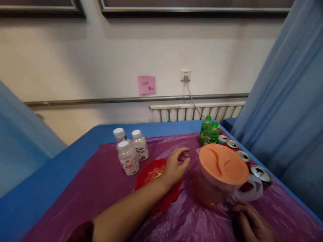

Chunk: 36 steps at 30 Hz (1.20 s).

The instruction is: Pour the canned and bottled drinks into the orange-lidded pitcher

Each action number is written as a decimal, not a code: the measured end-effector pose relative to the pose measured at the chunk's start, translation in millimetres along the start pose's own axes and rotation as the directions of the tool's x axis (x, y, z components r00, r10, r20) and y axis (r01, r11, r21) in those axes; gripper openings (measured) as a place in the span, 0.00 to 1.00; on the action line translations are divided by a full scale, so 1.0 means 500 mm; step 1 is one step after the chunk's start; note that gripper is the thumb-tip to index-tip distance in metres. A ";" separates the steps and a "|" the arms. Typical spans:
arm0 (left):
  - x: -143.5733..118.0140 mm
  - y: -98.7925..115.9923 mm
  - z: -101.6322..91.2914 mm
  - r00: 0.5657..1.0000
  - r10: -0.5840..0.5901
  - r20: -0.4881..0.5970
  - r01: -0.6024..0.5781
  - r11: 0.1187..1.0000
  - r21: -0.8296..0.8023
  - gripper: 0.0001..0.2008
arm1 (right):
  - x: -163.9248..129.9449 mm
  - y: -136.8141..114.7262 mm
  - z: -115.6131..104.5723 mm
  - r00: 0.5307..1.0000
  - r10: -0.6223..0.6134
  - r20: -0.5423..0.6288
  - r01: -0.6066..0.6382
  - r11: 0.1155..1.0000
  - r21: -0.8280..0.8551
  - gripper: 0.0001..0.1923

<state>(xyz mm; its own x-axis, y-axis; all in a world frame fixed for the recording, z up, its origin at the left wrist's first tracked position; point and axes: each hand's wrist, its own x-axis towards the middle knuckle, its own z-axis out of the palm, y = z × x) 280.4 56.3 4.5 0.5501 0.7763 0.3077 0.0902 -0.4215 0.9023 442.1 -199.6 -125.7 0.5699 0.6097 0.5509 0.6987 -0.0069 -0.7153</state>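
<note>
My left hand [176, 165] reaches over the red scalloped plate [145, 176], fingers loosely curled and apart, holding nothing. Its fingertips point toward the clear plastic pitcher [213, 195] but stay short of it. The pitcher has an orange lid [223, 163], stands upright and contains some liquid near the bottom. My right hand [253, 223] is low at the right, just below the pitcher's handle [252, 190]. Its thumb and forefinger are apart with nothing seen between them; the other fingers are partly hidden.
White-capped clear bottles [128, 161] stand left of the plate. Behind the pitcher are two green bottles [211, 132]; several opened cans [261, 173] line the right side. Purple plastic sheeting [106, 188] covers the blue table [63, 168]. Blue curtains [285, 101] hang at both sides.
</note>
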 end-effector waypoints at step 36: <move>-0.146 -0.099 -0.371 0.840 0.318 -0.440 -0.031 0.838 0.545 0.32 | -0.055 -0.328 0.115 0.903 -0.155 0.401 0.189 0.981 -0.047 0.12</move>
<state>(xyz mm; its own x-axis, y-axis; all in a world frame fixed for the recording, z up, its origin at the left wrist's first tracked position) 81.8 107.4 -6.6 0.1250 0.7241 0.6782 0.5107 -0.6330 0.5817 286.9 -169.6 -48.2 0.2330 0.8696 0.4354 0.8136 0.0710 -0.5771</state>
